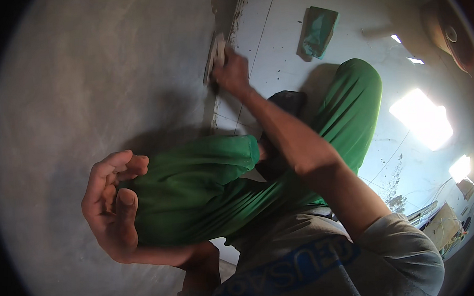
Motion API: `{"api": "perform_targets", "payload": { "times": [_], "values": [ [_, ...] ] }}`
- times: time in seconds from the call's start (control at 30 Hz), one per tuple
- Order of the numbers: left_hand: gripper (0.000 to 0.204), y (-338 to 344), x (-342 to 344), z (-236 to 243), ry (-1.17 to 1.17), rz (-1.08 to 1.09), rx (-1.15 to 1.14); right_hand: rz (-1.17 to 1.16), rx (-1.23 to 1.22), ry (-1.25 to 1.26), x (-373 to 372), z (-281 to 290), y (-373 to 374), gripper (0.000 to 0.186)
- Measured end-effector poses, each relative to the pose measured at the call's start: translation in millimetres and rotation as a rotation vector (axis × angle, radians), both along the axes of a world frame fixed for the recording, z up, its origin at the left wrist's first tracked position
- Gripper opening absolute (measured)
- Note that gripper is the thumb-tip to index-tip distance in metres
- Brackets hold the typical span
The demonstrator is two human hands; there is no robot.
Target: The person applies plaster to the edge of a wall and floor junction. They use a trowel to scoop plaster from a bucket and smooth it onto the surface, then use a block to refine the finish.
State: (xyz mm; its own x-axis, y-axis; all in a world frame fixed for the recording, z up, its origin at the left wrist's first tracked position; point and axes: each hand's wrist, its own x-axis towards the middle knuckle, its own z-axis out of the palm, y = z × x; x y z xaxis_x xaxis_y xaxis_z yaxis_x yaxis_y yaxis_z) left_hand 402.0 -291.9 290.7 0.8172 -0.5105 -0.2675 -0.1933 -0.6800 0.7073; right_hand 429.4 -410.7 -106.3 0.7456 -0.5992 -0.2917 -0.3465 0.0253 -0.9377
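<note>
My right hand (231, 72) reaches far forward, its fingers closed round the pale handle of a plastering trowel (208, 63). The trowel's flat blade lies against the grey plastered wall (96, 64), low down where the wall meets the floor. My left hand (113, 204) is held up near the wall beside my knee. Its fingers are curled but apart from the thumb, and nothing is in it. Green trousers (196, 188) cover my bent legs between the two arms.
On the pale tiled floor (274, 42) ahead lies a dusty green, flat-sided piece (321, 31). Bright patches of light fall on the floor at right. A box-like thing with loose wires (442, 227) sits at the lower right. A rounded brown object (449, 32) stands at the far right.
</note>
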Motion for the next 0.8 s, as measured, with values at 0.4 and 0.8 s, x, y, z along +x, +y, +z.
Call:
{"api": "perform_targets", "payload": {
  "times": [0.4, 0.8],
  "values": [
    [0.033, -48.3, -47.7, -24.3, -0.533, 0.159, -0.155, 0.038, -0.071, -0.132, 23.3, 20.3, -72.1, 0.046],
    [0.051, -11.1, -11.2, 11.3, -0.079, -0.069, -0.047, -0.091, -0.037, -0.204, 39.5, 13.9, -62.1, 0.043]
  ]
}}
